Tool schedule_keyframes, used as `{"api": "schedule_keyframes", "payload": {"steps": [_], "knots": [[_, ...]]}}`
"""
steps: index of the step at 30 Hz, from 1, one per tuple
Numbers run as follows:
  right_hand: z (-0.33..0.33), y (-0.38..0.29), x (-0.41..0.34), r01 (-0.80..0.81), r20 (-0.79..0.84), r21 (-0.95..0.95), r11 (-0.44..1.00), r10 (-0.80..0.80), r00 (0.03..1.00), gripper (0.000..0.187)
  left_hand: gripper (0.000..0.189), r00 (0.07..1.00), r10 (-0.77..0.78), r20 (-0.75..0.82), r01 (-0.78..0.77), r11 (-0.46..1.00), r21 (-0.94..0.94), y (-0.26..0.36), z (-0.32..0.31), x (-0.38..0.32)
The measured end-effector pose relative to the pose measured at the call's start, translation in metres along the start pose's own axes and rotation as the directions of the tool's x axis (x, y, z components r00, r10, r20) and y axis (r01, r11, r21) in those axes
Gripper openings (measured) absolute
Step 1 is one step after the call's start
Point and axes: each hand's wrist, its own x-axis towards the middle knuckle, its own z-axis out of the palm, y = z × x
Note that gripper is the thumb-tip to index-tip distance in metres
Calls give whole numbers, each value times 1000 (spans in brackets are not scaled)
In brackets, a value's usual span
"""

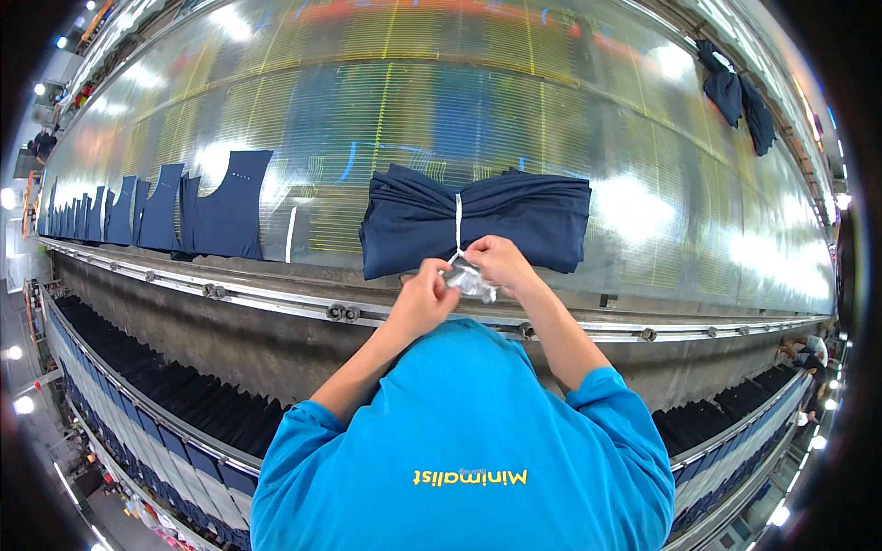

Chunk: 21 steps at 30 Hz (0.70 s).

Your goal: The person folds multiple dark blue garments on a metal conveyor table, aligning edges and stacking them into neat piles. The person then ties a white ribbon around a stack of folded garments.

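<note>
A folded bundle of navy fabric (413,227) lies on the table in front of me, cinched at its middle by a white tie strip (458,213). At the bundle's near edge, my left hand (428,296) pinches a length of this strip. My right hand (506,265) has thumb and fingertips closed on the strip just right of where it gathers. Crumpled clear plastic (470,281) hangs between the two hands; which hand holds it I cannot tell.
Navy cut fabric panels (231,206) stand out in a row along the left of the long, glossy, line-marked table (482,124). A metal rail (275,298) edges its near side. Dark navy cloth (737,96) lies at the far right. Racks of hanging dark pieces (172,386) flank me behind.
</note>
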Motion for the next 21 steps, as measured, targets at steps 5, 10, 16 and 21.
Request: {"api": "schedule_keyframes", "payload": {"steps": [5,10,16,21], "knots": [[-24,-15,-5,-62,331,90,994,29,943,15,21,999,-28,-34,36,968,248,-39,7,11],[-1,-25,30,-124,181,531,838,31,983,8,23,954,-44,298,-62,938,340,-38,19,10],[5,23,10,249,135,22,968,-250,959,26,19,957,17,288,-22,1000,14,3,-52,33],[20,29,4,649,-117,-253,717,-689,715,15,23,995,-43,-86,19,965,-262,53,-68,105]]}}
